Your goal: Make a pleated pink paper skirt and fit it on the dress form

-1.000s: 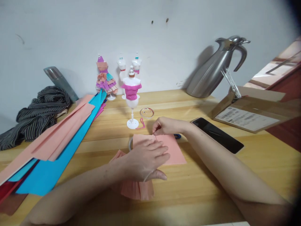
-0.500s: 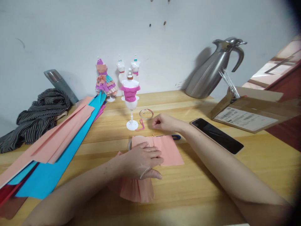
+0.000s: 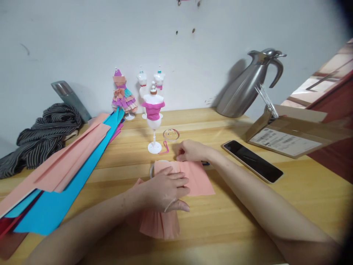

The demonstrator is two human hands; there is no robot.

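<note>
A pink paper sheet (image 3: 197, 178) lies flat on the wooden table (image 3: 248, 206), partly over a pleated pink paper skirt (image 3: 160, 222). My left hand (image 3: 165, 189) rests flat on the sheet with fingers spread, pressing it down. My right hand (image 3: 190, 151) is closed in a pinch at the sheet's far edge; what it pinches is too small to make out. A small white mannequin in a magenta paper top (image 3: 153, 119) stands just beyond the hands. Beside its base are a clear round dish (image 3: 171, 134) and a pink strip (image 3: 165, 148).
Long pink and blue paper sheets (image 3: 66, 173) lie at the left, with striped cloth (image 3: 41, 138) behind them. More mannequins (image 3: 124, 94) stand by the wall. A steel jug (image 3: 245, 86), a cardboard box (image 3: 292, 134) and a black phone (image 3: 252, 160) sit to the right.
My right hand moved away from the sheet's far edge toward the dish, then came back to the edge. My left hand stayed pressed on the paper.
</note>
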